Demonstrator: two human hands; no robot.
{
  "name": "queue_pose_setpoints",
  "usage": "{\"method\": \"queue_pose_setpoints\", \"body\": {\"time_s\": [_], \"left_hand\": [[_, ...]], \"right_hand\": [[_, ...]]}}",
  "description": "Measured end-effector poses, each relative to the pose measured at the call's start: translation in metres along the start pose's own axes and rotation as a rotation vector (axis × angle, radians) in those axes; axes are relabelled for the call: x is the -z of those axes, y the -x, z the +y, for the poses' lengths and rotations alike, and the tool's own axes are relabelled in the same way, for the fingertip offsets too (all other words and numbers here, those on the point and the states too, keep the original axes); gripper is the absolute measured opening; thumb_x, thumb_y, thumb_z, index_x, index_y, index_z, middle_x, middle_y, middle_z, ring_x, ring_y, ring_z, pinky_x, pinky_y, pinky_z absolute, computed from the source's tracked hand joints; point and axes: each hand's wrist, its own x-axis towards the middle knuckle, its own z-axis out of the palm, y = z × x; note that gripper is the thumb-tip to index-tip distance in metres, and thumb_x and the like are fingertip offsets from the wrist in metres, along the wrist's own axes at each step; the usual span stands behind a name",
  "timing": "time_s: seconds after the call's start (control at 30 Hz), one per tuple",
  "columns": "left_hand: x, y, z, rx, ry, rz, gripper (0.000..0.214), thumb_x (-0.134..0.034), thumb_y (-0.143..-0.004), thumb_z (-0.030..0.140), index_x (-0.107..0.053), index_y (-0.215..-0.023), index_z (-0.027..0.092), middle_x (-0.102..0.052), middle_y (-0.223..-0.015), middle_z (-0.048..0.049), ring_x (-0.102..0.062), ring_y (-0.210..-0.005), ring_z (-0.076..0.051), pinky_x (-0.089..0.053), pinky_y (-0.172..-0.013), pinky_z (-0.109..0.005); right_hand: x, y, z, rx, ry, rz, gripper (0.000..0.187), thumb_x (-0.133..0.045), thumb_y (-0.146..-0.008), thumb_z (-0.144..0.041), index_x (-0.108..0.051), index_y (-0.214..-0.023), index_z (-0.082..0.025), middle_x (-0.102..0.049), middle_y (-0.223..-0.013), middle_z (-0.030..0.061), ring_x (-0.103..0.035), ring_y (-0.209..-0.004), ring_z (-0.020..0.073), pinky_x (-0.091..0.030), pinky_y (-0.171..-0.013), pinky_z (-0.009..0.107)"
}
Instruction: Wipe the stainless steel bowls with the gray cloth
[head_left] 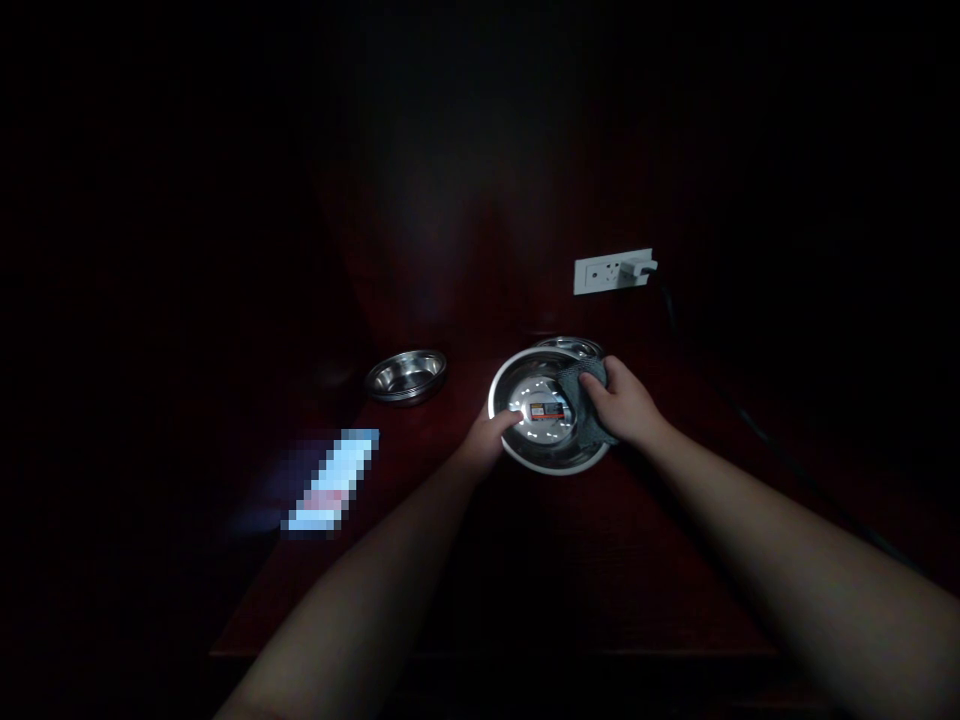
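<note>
A shiny metal bowl (pixel 525 455) is held up above the dark red table, tilted so its inside faces me. A small label with orange and dark bands sits at its bottom. My left hand (pixel 486 438) grips the left rim, thumb inside and fingers hidden behind. My right hand (pixel 624 400) is closed on a grey-green cloth (pixel 585 405), which it presses over the bowl's right rim and inner wall. Behind the held bowl, another metal dish (pixel 574 346) shows only its far part.
Stacked metal bowls (pixel 406 377) stand at the table's back left. A lit, blurred-out screen (pixel 334 485) lies by the left edge. On the back wall is a white socket plate (pixel 592 274) with a plug; a dark cable (pixel 750 425) runs down the right side. The surroundings are very dark.
</note>
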Motion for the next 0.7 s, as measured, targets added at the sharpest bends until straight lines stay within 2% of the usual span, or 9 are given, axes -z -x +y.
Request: {"method": "queue_pose_setpoints", "body": {"time_s": [0.17,0.4,0.7], "left_hand": [[-0.0024,-0.0006,0.0000,0.000,-0.010,0.068,0.043,-0.063,-0.061,0.018,-0.059,-0.103,0.011,-0.068,-0.080,-0.0071,-0.063,-0.074,-0.021,-0.049,-0.074,-0.036],[-0.0053,0.0012,0.0020,-0.019,-0.043,0.132,0.039,-0.062,-0.062,0.018,-0.060,-0.101,0.013,-0.067,-0.079,-0.0062,-0.062,-0.071,-0.019,-0.048,-0.071,-0.034],[-0.0050,-0.0004,0.0003,-0.030,-0.066,0.118,0.037,-0.059,-0.062,0.016,-0.060,-0.098,0.012,-0.066,-0.072,-0.0046,-0.061,-0.066,-0.019,-0.048,-0.066,-0.032]], "right_hand": [[0.0021,-0.0006,-0.0014,0.030,0.017,0.017,0.021,-0.047,-0.078,-0.042,-0.044,-0.074,-0.022,-0.055,-0.071,0.0025,-0.050,-0.061,0.0172,-0.039,-0.057,0.030],[0.0052,-0.0002,-0.0052,0.039,0.054,0.024,0.020,-0.047,-0.078,-0.042,-0.042,-0.074,-0.022,-0.053,-0.069,0.0017,-0.049,-0.060,0.0173,-0.039,-0.057,0.030],[0.0080,-0.0004,-0.0077,0.059,0.052,0.040,0.021,-0.049,-0.076,-0.042,-0.041,-0.072,-0.023,-0.052,-0.066,0.0005,-0.048,-0.058,0.0165,-0.037,-0.055,0.030]]}}
